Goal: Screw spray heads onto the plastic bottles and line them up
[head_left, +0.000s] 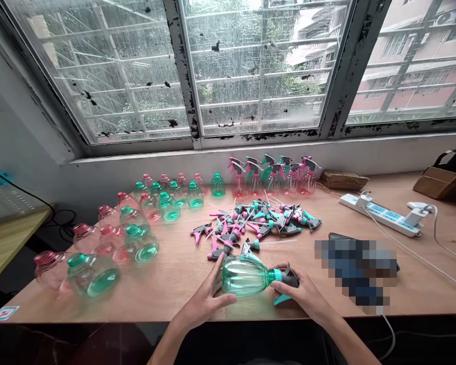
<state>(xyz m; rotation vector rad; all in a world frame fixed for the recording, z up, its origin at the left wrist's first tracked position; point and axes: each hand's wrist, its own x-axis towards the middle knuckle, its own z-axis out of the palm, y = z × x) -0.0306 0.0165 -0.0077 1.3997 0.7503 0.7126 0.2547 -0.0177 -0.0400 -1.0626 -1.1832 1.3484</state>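
A clear green spray bottle (pixel 245 276) lies sideways in the air above the table's front edge, its base to the left. My left hand (pixel 209 296) is wrapped round the base end. My right hand (pixel 302 289) grips the grey and teal trigger head (pixel 288 277) at the neck, where the teal collar meets the bottle. Just behind the bottle lies a heap of loose pink, teal and grey trigger heads (pixel 264 218) with thin tubes. A single grey and teal trigger head (pixel 250 248) lies closest to the bottle.
Open pink and green bottles (pixel 142 243) stand in rows on the left. Assembled spray bottles (pixel 271 177) line the back by the wall. To the right are a white power strip (pixel 380 215) with cables, a blurred-out dark object (pixel 359 268) and a brown box (pixel 344 180).
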